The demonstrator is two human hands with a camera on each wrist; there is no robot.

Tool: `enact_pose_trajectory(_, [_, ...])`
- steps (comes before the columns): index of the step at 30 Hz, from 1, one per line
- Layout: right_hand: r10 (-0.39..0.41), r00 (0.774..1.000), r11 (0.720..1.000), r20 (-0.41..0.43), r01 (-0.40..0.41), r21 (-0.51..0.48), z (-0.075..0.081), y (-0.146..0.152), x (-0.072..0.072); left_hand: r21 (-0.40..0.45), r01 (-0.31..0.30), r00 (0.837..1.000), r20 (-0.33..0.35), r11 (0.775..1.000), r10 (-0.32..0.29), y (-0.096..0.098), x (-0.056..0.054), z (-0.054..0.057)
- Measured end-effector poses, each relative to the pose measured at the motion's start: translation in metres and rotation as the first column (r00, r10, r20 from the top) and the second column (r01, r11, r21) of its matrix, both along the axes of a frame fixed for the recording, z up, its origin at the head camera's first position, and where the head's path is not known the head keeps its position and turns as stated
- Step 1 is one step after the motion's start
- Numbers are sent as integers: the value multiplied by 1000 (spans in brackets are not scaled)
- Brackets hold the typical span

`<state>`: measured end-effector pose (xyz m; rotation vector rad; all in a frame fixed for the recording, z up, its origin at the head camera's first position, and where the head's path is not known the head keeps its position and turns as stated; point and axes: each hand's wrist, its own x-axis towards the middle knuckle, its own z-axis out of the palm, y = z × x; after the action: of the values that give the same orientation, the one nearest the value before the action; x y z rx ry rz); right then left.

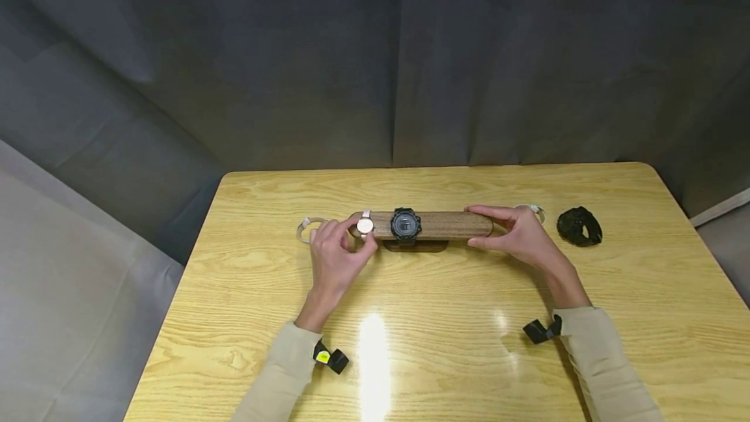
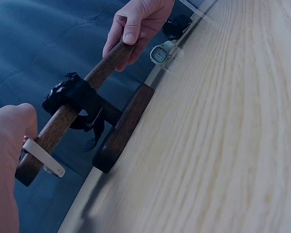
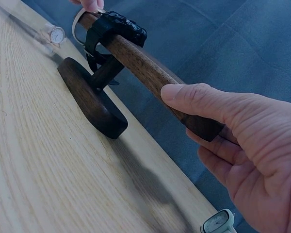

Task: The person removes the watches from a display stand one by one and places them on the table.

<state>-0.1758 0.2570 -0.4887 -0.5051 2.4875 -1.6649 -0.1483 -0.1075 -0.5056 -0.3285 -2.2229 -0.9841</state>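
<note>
Watch on wooden stand, left fingers pinching, yellow wrist label illegible

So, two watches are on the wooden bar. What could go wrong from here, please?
The pale watch sits near the left end of the wooden bar, so it could slide off if the left fingers let go. The black watch also sits left of the bar's middle, so the bar may tip leftward if the right fingers release it.

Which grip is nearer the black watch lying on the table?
Right. The right grip holds the right end of the wooden watch stand, left of the black watch; the left grip is farther off, at the stand's left end.
</note>
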Motion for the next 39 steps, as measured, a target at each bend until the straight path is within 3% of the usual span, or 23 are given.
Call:
enact_pose_trajectory(13, [4, 1000, 1000, -12, -4, -11, -1, -1, -1, -2, -17, 999, -30, 1000, 17, -12, -5, 2])
enact_pose_trajectory(32, [-3, 1000, 1000, 0, 3, -12, 0, 0, 0, 35, 11, 1000, 17, 999, -12, -42, -14, 12])
enact_pose_trajectory(39, [0, 1000, 1000, -7, -1, -15, -2, 0, -1, 46, -29, 998, 51, 999, 27, -59, -18, 15])
